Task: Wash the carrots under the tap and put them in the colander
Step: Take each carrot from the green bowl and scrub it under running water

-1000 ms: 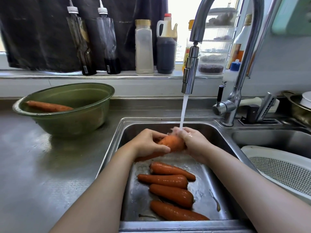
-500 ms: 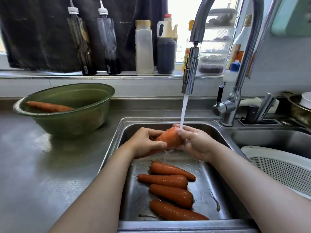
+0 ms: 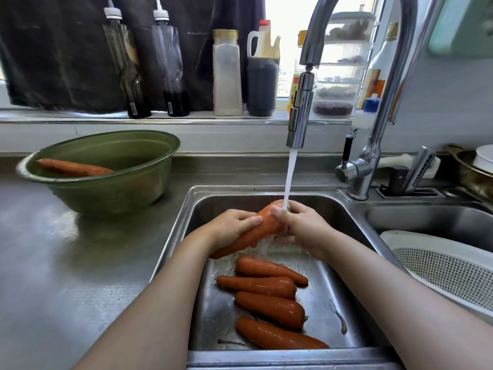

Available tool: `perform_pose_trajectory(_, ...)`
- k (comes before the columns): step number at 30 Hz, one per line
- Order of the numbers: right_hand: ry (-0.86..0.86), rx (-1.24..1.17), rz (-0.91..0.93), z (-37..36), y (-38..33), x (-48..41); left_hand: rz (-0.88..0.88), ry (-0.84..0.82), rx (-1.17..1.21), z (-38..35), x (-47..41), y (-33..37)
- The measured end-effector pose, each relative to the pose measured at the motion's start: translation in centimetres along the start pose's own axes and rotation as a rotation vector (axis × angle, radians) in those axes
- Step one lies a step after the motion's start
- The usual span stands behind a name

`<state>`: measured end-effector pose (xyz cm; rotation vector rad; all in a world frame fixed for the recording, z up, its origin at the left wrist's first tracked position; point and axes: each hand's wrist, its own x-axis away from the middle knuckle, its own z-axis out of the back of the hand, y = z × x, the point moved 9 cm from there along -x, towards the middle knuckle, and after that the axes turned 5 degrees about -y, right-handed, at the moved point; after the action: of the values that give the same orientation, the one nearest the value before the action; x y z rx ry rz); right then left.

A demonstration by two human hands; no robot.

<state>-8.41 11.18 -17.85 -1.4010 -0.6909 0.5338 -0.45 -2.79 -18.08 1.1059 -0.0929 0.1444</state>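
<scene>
Orange carrot (image 3: pixel 262 227) under running tap (image 3: pixel 300 116); fingers of left hand (image 3: pixel 230 229) and right hand (image 3: pixel 302 228) curled round it. Sink (image 3: pixel 334 287) holds four carrots (image 3: pixel 269 307).

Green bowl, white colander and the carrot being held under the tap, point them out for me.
green bowl (image 3: pixel 114 193): head view, outer wall.
white colander (image 3: pixel 426 243): head view, rim.
held carrot (image 3: pixel 262 229): head view, bare middle.

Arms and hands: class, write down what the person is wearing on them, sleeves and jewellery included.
Nothing is worn. The left arm and right arm are bare as far as the picture shows, with no sleeves. The left hand and right hand show no gloves, rings, watch or bands.
</scene>
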Motion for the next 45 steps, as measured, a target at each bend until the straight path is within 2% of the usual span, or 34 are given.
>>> perform_pose_trajectory(5, 0.005, -0.086, -0.045, 0.5, 0.2, -0.5, 0.027, 0.011, 0.032, 0.5, 0.0, -0.2)
perform_pose_trajectory(12, -0.232, -0.249, -0.027, -0.8, -0.2, 0.4, 0.080, -0.028, 0.079, -0.3, -0.2, -0.6)
perform_pose_trajectory(14, -0.178, -0.211, -0.019, -1.0, -0.2, 0.3, 0.096, -0.044, 0.077, -0.6, -0.1, -0.5)
perform_pose_trajectory(18, -0.007, 0.148, 0.007, -0.9, -0.8, 0.0, 0.094, -0.085, 0.058, -1.5, -0.3, -0.4)
perform_pose_trajectory(20, 0.009, 0.129, -0.003, -0.7, -0.8, -0.2, 0.100, -0.056, 0.052, -1.2, -0.3, -0.4)
perform_pose_trajectory(23, -0.080, 0.050, -0.001, -0.4, -0.7, -0.4, 0.075, -0.021, 0.065, -0.7, -0.2, 0.2)
perform_pose_trajectory(26, -0.159, 0.166, 0.012, -0.3, -0.5, 0.0, 0.069, -0.001, 0.045, -0.6, -0.1, 0.2)
perform_pose_trajectory(28, -0.038, 0.270, 0.042, 0.4, -0.9, 0.1, 0.069, -0.014, 0.002, -0.7, -0.3, 0.2)
perform_pose_trajectory(31, 0.225, 0.220, 0.048, 2.5, -1.5, 0.0, 0.052, -0.064, -0.075, -1.3, -0.4, 1.0)
perform_pose_trajectory(32, 0.239, 0.173, 0.043, 2.7, -1.5, 0.0, 0.047, -0.057, -0.100, -1.3, -0.5, 1.4)
perform_pose_trajectory(34, 0.164, 0.130, 0.052, 2.5, -1.8, -0.1, 0.020, 0.002, -0.126, -0.9, -0.7, 1.9)
perform_pose_trajectory(36, 0.033, 0.165, 0.061, 1.8, -1.7, 0.0, -0.027, 0.044, -0.139, -0.4, -0.8, 2.2)
perform_pose_trajectory(38, -0.027, 0.269, 0.055, 1.2, -1.4, 0.2, -0.062, 0.041, -0.189, -0.3, -0.9, 2.0)
perform_pose_trajectory(40, 0.018, 0.343, 0.069, 1.0, -1.5, 0.2, -0.077, 0.028, -0.213, -0.4, -0.8, 1.9)
perform_pose_trajectory(43, 0.199, 0.389, 0.125, 1.7, -2.4, -0.1, -0.086, 0.018, -0.255, -1.0, -1.0, 2.4)
perform_pose_trajectory(45, 0.227, 0.437, 0.132, 2.0, -2.8, -0.1, -0.079, 0.013, -0.286, -1.3, -1.2, 2.7)
